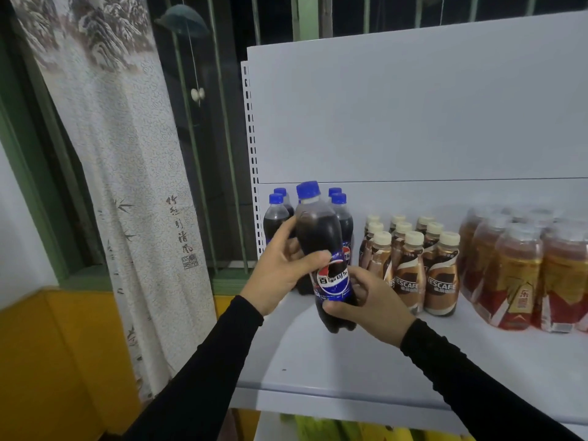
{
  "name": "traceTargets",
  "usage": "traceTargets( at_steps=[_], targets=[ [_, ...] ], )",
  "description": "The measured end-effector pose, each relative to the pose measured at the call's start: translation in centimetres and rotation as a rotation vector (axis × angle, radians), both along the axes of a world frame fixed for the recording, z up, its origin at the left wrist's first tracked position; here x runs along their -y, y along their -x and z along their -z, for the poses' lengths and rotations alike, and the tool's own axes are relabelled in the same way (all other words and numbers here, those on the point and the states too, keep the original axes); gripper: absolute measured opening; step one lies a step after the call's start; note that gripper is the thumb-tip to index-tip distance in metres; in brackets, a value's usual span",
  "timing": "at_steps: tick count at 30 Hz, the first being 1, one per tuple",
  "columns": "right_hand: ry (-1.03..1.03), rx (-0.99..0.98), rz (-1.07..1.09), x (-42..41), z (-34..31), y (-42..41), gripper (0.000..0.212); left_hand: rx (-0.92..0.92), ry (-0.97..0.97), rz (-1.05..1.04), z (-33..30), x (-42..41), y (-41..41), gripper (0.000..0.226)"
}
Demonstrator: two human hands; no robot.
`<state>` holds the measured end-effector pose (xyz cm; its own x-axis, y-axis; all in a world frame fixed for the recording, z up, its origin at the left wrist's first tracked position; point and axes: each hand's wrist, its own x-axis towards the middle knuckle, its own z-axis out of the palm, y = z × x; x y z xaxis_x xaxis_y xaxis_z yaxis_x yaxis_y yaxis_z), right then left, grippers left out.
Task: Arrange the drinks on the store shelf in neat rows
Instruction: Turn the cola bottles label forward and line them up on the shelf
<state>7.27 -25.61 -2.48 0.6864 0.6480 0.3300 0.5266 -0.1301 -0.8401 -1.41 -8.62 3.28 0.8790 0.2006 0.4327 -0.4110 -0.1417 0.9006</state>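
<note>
Cola is the drink in hand: both hands hold one cola bottle (324,249) upright just above the shelf (350,361), in front of the cola group. The step looks like placing this bottle into the front of the cola rows.

Taking the held bottle as landmark and going left to right: to its left hangs a printed curtain (121,173) over a green-framed window. The left hand (283,265) wraps the bottle's waist from the left, its thumb across the front above the label and its fingers curled behind. Just behind the bottle stand four more cola bottles (276,214), blue caps up, in two short files at the shelf's left end against the slotted upright. The right hand (366,300) grips the lower body from the right, thumb under the label, fingers hidden behind. The bottle's base hangs clear of the shelf, tilted slightly.

To the right of the bottle stand small coffee bottles (410,265) in three tidy files, cream caps up. Further right sit shrink-wrapped packs of amber drink (515,272), blurred at the edge.

The next move, as I judge it, calls for lowering the bottle straight down at the head of one cola file, label forward, close to the bottle behind and clear of the coffee. Whether a free slot lies behind the held bottle cannot be told; it hides that spot.
</note>
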Motion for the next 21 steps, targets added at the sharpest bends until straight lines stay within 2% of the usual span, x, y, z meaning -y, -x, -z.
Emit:
traceTargets(
  at_steps=[4, 7, 10, 16, 21],
  targets=[
    [-0.012, 0.027, 0.078, -0.2, 1.6, -0.4, 0.057, 0.034, -0.271, -0.074, -0.8, 0.0, 0.5, 0.062],
    [-0.025, 0.079, 0.144, -0.4, 2.1, -0.9, 0.063, 0.045, -0.399, -0.041, -0.2, 0.6, 1.2, 0.073],
    [-0.022, 0.147, 0.171, -0.5, 2.5, -1.1, 0.068, 0.064, -0.505, -0.005, 0.3, 1.1, 1.5, 0.075],
    [-0.021, 0.188, 0.177, -0.7, 2.9, -1.2, 0.066, 0.060, -0.535, -0.003, 0.2, 0.8, 1.7, 0.076],
    [-0.040, 0.170, 0.166, -0.4, 2.5, -0.8, 0.058, 0.067, -0.470, -0.020, 0.1, 0.8, 1.6, 0.075]
  ],
)
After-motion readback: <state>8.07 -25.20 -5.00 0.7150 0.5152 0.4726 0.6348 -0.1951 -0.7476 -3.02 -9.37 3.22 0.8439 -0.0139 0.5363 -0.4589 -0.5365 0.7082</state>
